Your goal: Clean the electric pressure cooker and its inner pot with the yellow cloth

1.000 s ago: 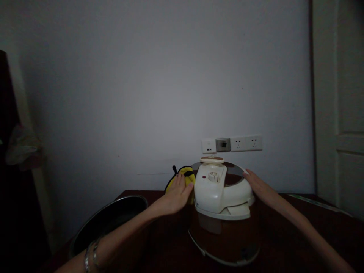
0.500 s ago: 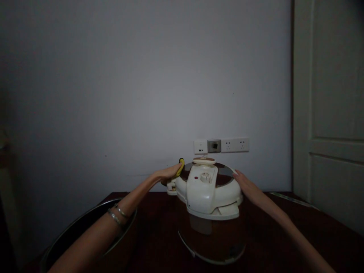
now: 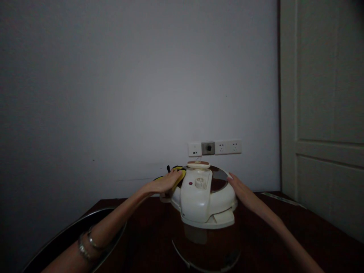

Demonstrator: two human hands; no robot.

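Observation:
A white electric cooker (image 3: 196, 199) with a dial, a small red light and a brown see-through top sits on the dark red table. My left hand (image 3: 167, 181) presses a yellow cloth with black edging (image 3: 182, 173) against the left side of its top. On the opposite side, my right hand (image 3: 240, 189) lies along the white rim with its fingers stretched out. Below the white body, a shiny brown round part (image 3: 212, 246) ends in a pale curved edge; whether it belongs to the cooker I cannot tell.
A large dark basin with a metal rim (image 3: 71, 223) stands at the left, under my left forearm. Wall sockets (image 3: 227, 147) are behind the cooker. A thin flat strip (image 3: 283, 200) lies at the table's back right, near a pale door (image 3: 324, 113).
My left hand has slid the yellow cloth farther onto the cooker's top, and more of the cloth shows. My right hand keeps its place on the rim. The view has turned slightly right.

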